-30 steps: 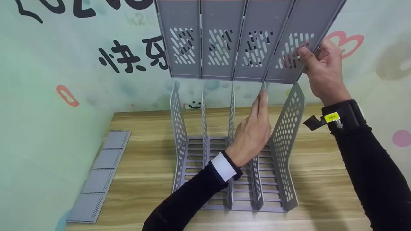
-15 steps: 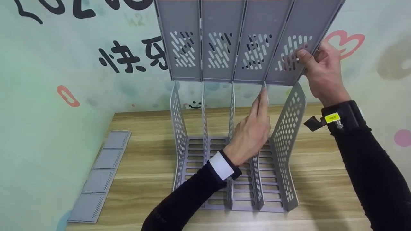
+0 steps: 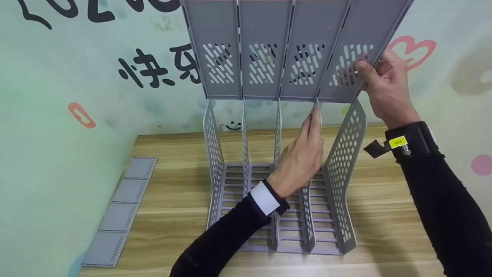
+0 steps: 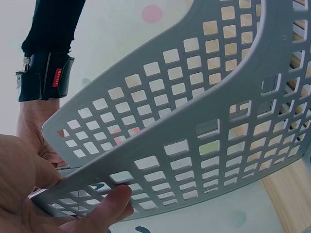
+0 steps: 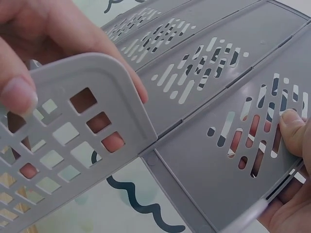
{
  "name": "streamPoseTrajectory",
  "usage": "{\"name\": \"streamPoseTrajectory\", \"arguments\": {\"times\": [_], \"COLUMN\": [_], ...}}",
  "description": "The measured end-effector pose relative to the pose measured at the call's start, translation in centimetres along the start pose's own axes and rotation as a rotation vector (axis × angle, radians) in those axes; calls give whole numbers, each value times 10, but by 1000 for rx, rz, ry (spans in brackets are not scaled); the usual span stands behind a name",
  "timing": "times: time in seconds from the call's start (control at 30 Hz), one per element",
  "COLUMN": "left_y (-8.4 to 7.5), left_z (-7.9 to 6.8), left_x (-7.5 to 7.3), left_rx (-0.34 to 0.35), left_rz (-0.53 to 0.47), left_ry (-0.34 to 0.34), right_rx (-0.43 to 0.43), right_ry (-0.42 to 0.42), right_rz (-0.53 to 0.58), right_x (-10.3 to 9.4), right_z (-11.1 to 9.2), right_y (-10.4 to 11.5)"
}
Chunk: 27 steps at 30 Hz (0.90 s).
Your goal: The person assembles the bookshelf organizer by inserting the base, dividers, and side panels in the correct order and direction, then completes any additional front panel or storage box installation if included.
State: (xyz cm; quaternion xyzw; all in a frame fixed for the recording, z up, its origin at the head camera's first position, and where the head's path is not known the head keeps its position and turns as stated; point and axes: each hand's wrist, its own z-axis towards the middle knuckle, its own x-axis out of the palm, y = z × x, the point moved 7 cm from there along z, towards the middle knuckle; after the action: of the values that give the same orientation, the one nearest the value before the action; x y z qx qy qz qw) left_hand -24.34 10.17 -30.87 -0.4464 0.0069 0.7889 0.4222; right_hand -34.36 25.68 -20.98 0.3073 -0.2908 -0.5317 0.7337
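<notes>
In the head view a grey file rack (image 3: 261, 250) stands on the wooden table, its upright lattice dividers rising from a slatted base. My left hand (image 3: 298, 167) pinches the upper corner of one divider (image 4: 194, 165), second from the right, with thumb and fingers on either side. My right hand (image 3: 390, 84) grips the right edge of a large grey slotted panel (image 3: 265, 30), thumb on its face and fingers behind. The panel's lower edge meets the divider tops, and in the right wrist view the pinched divider's corner touches a seam between two sections. The panel's top is out of view.
A flat grey strip (image 3: 115, 211) in several sections lies on the table's left side. A pale patterned wall (image 3: 50, 154) with black writing rises behind and to the left of the table (image 3: 173, 192).
The panel has come down slightly, its lower left edge closer to the divider tops. Both hands keep their holds and have barely moved.
</notes>
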Motion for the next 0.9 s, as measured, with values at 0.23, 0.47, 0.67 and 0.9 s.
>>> {"name": "streamPoseTrajectory", "arguments": {"times": [0.23, 0.47, 0.67, 0.9], "left_y": [1, -1, -3, -5], "left_z": [-1, -1, -2, -4], "left_x": [1, 1, 1, -1], "left_rx": [-10, 15, 40, 63], "left_rz": [-34, 14, 48, 66], "left_ry": [1, -10, -20, -32], "right_rx": [27, 15, -54, -58], "right_ry": [1, -35, -23, -22], "right_rz": [-39, 29, 56, 86], "right_x": [0, -2, -1, 0], "right_z": [-4, -2, 0, 0], "right_y": [-3, 4, 11, 14]}}
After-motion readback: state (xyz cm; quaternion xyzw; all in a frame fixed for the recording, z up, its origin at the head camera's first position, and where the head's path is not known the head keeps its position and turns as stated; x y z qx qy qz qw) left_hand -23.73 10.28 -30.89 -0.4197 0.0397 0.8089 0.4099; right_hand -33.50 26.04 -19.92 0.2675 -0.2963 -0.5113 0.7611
